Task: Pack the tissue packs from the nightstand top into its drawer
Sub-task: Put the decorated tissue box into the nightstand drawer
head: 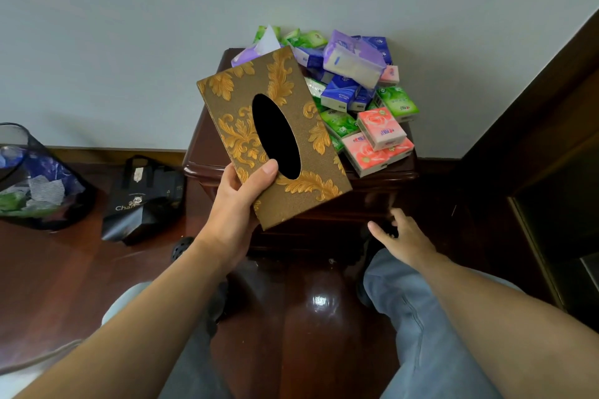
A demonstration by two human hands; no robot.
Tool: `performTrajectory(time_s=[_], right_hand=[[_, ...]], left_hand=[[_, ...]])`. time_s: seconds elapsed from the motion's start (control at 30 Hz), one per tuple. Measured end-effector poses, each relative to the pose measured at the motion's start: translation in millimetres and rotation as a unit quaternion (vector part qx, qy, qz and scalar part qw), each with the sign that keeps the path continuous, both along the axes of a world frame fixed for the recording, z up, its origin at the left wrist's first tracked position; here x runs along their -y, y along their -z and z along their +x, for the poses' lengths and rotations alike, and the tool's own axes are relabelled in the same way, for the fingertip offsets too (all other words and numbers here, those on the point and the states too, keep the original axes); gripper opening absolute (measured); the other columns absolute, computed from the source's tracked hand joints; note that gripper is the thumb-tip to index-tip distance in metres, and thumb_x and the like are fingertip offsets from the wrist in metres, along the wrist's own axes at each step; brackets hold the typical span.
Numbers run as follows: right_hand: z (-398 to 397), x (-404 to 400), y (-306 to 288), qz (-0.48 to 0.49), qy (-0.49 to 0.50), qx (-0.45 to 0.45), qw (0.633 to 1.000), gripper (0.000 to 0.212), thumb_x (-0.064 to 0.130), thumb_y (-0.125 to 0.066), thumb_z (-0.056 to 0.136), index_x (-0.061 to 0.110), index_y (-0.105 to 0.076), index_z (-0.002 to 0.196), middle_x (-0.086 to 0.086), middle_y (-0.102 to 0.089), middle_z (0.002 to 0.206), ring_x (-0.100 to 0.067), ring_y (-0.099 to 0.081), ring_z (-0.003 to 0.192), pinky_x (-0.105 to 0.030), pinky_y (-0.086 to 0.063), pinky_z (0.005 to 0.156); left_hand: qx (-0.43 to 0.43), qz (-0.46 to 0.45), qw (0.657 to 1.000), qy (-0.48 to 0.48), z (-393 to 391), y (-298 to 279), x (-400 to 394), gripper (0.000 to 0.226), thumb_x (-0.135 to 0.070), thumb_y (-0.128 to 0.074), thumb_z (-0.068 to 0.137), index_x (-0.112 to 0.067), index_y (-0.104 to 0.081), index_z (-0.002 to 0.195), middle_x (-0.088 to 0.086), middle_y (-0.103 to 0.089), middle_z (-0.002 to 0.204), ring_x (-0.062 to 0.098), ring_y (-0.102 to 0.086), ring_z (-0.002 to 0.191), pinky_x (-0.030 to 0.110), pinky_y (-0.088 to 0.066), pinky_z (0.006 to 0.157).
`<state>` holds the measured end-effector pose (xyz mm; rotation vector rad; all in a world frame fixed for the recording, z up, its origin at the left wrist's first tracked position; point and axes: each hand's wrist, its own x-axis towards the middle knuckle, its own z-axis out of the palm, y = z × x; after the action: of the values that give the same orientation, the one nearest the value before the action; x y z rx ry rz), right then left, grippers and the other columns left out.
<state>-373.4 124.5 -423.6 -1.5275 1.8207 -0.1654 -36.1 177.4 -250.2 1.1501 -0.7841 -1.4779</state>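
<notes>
A heap of small tissue packs (366, 100) in green, purple, blue and pink covers the top of the dark wooden nightstand (207, 152). My left hand (240, 201) is shut on a brown tissue box cover with gold leaves (272, 133), held tilted above the nightstand's front left corner; its oval slot faces me. My right hand (402, 233) hangs open, fingers apart, close in front of the nightstand's drawer front (363, 204), low on its right side. The drawer looks closed, and its handle is too dark to make out.
A black shopping bag (142, 197) sits on the wooden floor left of the nightstand, and a dark mesh waste bin (35, 178) with scraps stands further left. Dark wooden furniture (551, 146) rises on the right. My knees in jeans frame the floor below.
</notes>
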Motion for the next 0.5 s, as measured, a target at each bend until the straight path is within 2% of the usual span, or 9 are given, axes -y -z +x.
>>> performTrajectory(time_s=[0.1, 0.27, 0.37, 0.43, 0.5], right_hand=[[-3.7, -4.8, -1.0, -0.002, -0.036, -0.042, 0.998, 0.081, 0.096, -0.039, 0.077, 0.046, -0.032, 0.141, 0.006, -0.046, 0.137, -0.018, -0.056, 0.112, -0.040, -0.047, 0.084], [-8.9, -16.0, -15.5, -0.001, -0.091, -0.107, 0.990, 0.065, 0.089, -0.036, 0.085, 0.046, -0.038, 0.134, 0.009, -0.055, 0.121, -0.018, -0.060, 0.105, -0.039, -0.052, 0.080], [1.4, -23.5, -27.0, -0.031, -0.104, -0.175, 0.979, 0.062, 0.084, -0.033, 0.090, 0.039, -0.045, 0.129, 0.006, -0.060, 0.117, -0.018, -0.061, 0.099, -0.036, -0.050, 0.072], [20.6, -30.7, -29.3, -0.112, -0.107, -0.245, 0.957, 0.070, 0.079, -0.034, 0.093, 0.024, -0.051, 0.133, -0.002, -0.063, 0.117, -0.024, -0.060, 0.105, -0.038, -0.053, 0.080], [44.6, -37.9, -28.1, -0.177, -0.140, -0.279, 0.933, 0.076, 0.075, -0.036, 0.095, 0.014, -0.055, 0.137, -0.007, -0.066, 0.120, -0.027, -0.060, 0.111, -0.038, -0.050, 0.097]], left_hand=[[-0.002, -0.005, 1.000, 0.000, 0.9, -0.7, -2.5, 0.090, -0.053, -0.088, 0.074, -0.026, -0.047, 0.149, 0.007, -0.066, 0.141, 0.032, -0.066, 0.126, 0.055, -0.055, 0.102], [-0.005, 0.000, 1.000, -0.016, 9.6, -3.1, -12.7, 0.083, -0.049, -0.081, 0.078, -0.024, -0.047, 0.149, 0.007, -0.066, 0.140, 0.031, -0.066, 0.126, 0.057, -0.051, 0.106], [-0.016, 0.003, 0.999, -0.031, 18.0, -7.1, -21.0, 0.083, -0.047, -0.080, 0.078, -0.023, -0.047, 0.149, 0.007, -0.067, 0.138, 0.031, -0.066, 0.125, 0.057, -0.051, 0.107], [-0.026, -0.003, 0.999, -0.040, 23.2, -9.2, -26.8, 0.077, -0.043, -0.079, 0.082, -0.022, -0.047, 0.149, 0.008, -0.067, 0.138, 0.032, -0.066, 0.125, 0.056, -0.050, 0.108], [-0.030, -0.009, 0.999, -0.043, 26.8, -11.0, -30.8, 0.079, -0.042, -0.079, 0.081, -0.020, -0.047, 0.149, 0.010, -0.067, 0.139, 0.033, -0.065, 0.127, 0.056, -0.050, 0.108]])
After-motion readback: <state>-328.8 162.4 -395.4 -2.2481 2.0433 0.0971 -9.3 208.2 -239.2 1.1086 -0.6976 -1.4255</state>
